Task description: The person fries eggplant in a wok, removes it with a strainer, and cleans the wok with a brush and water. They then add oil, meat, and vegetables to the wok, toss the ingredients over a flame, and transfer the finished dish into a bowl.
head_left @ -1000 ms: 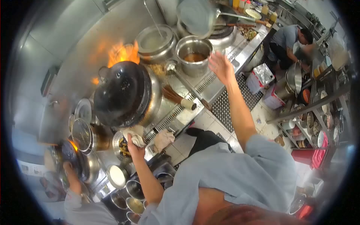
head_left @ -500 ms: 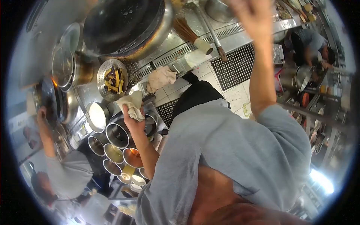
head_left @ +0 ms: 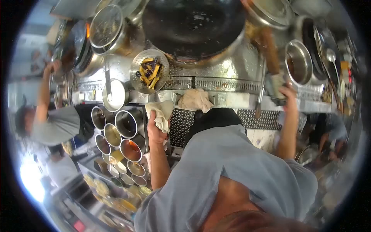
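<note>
My left hand (head_left: 155,129) is closed around a folded cream cloth (head_left: 161,113), below a perforated strainer (head_left: 165,80). Browned strips with dark purple skin, which look like eggplant (head_left: 148,73), lie in the strainer. Whether the cloth also covers a handle is hidden. Over on the right, the fingers of my right hand (head_left: 288,96) are closed on the pale handle end of a bamboo wok brush (head_left: 268,50), its bristles pointing up and blurred. A large black wok (head_left: 193,29) sits between the hands, farther forward.
A long-handled tool (head_left: 259,102) lies across the stove edge beside the brush. A steel pot (head_left: 298,62) stands at right. Several seasoning containers (head_left: 129,123) and a bowl of white contents (head_left: 115,96) are at left. A co-worker (head_left: 54,123) stands far left; a crumpled cloth (head_left: 196,99) lies centrally.
My right hand has come down from a raised, blurred position onto the brush, which is now on the other side of the long-handled tool. My left hand keeps the cloth. The view has turned.
</note>
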`<state>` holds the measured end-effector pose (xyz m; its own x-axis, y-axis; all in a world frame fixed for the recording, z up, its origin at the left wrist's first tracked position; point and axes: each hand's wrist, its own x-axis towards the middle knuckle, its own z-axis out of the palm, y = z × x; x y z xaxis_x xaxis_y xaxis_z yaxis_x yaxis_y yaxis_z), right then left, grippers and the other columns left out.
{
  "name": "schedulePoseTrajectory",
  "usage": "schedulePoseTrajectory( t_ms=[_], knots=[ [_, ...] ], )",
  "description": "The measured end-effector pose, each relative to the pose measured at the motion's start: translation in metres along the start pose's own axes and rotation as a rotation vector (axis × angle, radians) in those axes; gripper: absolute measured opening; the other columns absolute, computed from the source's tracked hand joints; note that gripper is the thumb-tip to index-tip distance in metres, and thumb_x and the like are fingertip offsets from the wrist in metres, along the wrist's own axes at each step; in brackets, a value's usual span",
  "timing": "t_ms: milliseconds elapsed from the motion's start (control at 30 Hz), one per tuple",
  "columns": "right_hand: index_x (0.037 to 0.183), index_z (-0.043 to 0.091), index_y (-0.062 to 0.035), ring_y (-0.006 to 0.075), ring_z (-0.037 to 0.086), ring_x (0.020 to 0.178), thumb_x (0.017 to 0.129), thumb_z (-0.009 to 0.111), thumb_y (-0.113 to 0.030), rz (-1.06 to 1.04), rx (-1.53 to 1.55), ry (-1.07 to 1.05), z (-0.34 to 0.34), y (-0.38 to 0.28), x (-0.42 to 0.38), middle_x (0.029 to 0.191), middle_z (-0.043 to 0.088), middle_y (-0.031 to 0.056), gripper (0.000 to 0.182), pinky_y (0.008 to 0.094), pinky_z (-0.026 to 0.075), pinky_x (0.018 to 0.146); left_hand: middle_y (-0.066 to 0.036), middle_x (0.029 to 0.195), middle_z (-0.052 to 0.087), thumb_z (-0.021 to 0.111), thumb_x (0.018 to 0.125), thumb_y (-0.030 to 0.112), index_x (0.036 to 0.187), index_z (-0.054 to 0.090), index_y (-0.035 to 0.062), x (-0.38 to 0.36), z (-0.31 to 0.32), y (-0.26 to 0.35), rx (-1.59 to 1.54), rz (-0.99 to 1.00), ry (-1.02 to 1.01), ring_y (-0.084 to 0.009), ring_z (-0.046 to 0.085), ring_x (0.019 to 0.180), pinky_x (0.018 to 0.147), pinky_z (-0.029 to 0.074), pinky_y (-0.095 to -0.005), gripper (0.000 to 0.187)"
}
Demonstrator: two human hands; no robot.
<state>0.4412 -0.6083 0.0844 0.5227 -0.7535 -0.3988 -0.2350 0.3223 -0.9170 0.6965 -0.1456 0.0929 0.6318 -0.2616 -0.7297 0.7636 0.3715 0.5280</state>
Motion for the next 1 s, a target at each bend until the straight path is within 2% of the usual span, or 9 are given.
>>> schedulePoseTrajectory(
  t_ms=[167, 300, 367, 467, 533, 667, 767, 867, 1000],
  knots=[
    [0.126, 0.052, -0.0026, 0.0172, 0.059, 0.096, 0.072, 0.068, -0.021, -0.382, -0.945, -0.609, 0.127, -0.224, 0.069, 0.117, 0.059, 0.0091, 0.06, 0.0268, 0.045, 0.084, -0.008, 0.106, 0.06, 0.05, 0.092, 0.038, 0.123, 0.047, 0.006, -0.003, 0.028, -0.001, -0.034, 0.111, 0.034, -0.0234, 0.06, 0.095, 0.076, 0.052, -0.0367, 0.045],
    [0.123, 0.054, -0.0025, 0.0279, 0.061, 0.1, 0.069, 0.066, -0.045, -0.822, -1.453, -1.131, 0.317, -0.147, 0.163, 0.113, 0.061, 0.0174, 0.07, 0.033, 0.047, 0.086, -0.008, 0.103, 0.06, 0.052, 0.091, 0.04, 0.122, 0.048, 0.0062, 0.0, 0.041, -0.009, -0.029, 0.112, -0.061, -0.0219, 0.061, 0.087, 0.071, 0.051, -0.0343, 0.046],
    [0.125, 0.053, -0.0037, 0.0286, 0.059, 0.105, 0.069, 0.067, -0.039, -0.449, -1.309, -1.055, 0.365, -0.155, 0.136, 0.118, 0.059, 0.0176, 0.067, 0.035, 0.046, 0.089, -0.009, 0.104, 0.06, 0.052, 0.09, 0.044, 0.124, 0.046, 0.0076, -0.007, 0.043, -0.024, -0.065, 0.145, -0.005, -0.0234, 0.061, 0.086, 0.07, 0.051, -0.0348, 0.05],
    [0.123, 0.055, -0.0061, 0.0295, 0.06, 0.104, 0.068, 0.069, -0.032, -0.804, -1.246, -1.165, 0.31, -0.149, 0.125, 0.116, 0.061, 0.0171, 0.062, 0.0349, 0.044, 0.092, -0.014, 0.107, 0.059, 0.048, 0.088, 0.052, 0.13, 0.04, 0.0083, -0.033, 0.022, -0.053, -0.181, 0.136, -0.045, -0.0294, 0.062, 0.081, 0.064, 0.054, -0.0424, 0.061],
    [0.123, 0.058, -0.0113, 0.0283, 0.06, 0.104, 0.068, 0.069, -0.035, -0.619, -1.49, -1.259, 0.276, -0.196, 0.145, 0.112, 0.063, 0.015, 0.061, 0.0348, 0.044, 0.093, -0.018, 0.111, 0.058, 0.04, 0.089, 0.058, 0.134, 0.036, 0.0072, -0.039, -0.005, -0.072, -0.199, 0.08, -0.119, -0.0313, 0.063, 0.079, 0.062, 0.056, -0.047, 0.068],
    [0.111, 0.062, -0.0151, 0.0318, 0.065, 0.086, 0.073, 0.06, -0.046, -0.861, -1.591, -0.107, 0.281, -0.259, 0.267, 0.092, 0.067, 0.0164, 0.05, 0.0429, 0.051, 0.075, -0.013, 0.117, 0.056, 0.033, 0.091, 0.06, 0.134, 0.037, 0.0078, -0.029, 0.024, -0.054, -0.113, 0.115, -0.102, -0.0302, 0.061, 0.092, 0.068, 0.055, -0.0498, 0.068],
    [0.114, 0.06, -0.0081, 0.0343, 0.062, 0.096, 0.075, 0.056, -0.049, -0.866, -0.857, 0.177, 0.34, -0.22, 0.221, 0.096, 0.066, 0.0198, 0.057, 0.0433, 0.048, 0.083, -0.011, 0.123, 0.051, 0.035, 0.09, 0.061, 0.133, 0.036, 0.0076, 0.006, 0.115, -0.019, 0.037, 0.123, -0.055, -0.0286, 0.055, 0.108, 0.078, 0.051, -0.0553, 0.069],
    [0.106, 0.062, -0.0052, 0.0383, 0.058, 0.103, 0.076, 0.056, -0.036, -0.632, -1.181, -0.603, 0.397, -0.116, 0.183, 0.107, 0.061, 0.0244, 0.043, 0.0421, 0.045, 0.09, -0.013, 0.108, 0.054, 0.05, 0.09, 0.05, 0.123, 0.034, 0.0042, 0.068, 0.177, -0.012, 0.167, 0.201, -0.138, -0.0239, 0.059, 0.093, 0.066, 0.057, -0.0407, 0.059],
    [0.122, 0.058, -0.0139, 0.0307, 0.061, 0.101, 0.07, 0.067, -0.039, -0.68, -1.071, -0.958, 0.329, -0.116, 0.106, 0.11, 0.063, 0.0162, 0.059, 0.0378, 0.047, 0.088, -0.015, 0.098, 0.054, 0.059, 0.08, 0.016, 0.113, 0.033, -0.0016, 0.111, 0.198, -0.029, 0.217, 0.463, 0.021, -0.0226, 0.06, 0.082, 0.057, 0.053, -0.0347, 0.046]
  ],
)
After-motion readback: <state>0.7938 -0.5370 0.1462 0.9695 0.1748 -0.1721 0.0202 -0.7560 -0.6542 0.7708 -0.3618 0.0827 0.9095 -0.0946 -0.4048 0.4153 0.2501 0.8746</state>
